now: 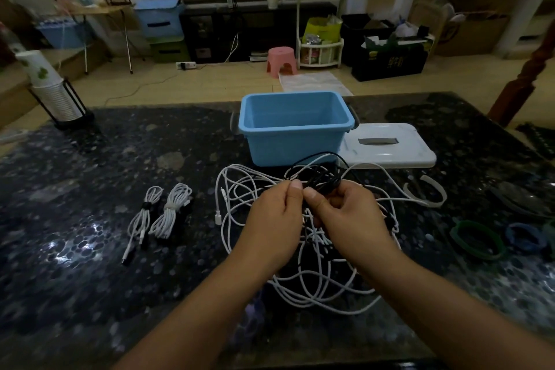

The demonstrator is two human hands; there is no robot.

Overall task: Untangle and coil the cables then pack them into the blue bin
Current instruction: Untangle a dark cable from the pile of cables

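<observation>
Where both hands' grips (pixel 301 194) pinch the cable tangle (pixel 315 249), knuckles hide the knot.

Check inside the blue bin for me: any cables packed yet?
No cables show inside the blue bin: only bare blue walls and part of the floor. The near wall covers the front of the floor. Two coiled cables lie on the table to its left.
</observation>
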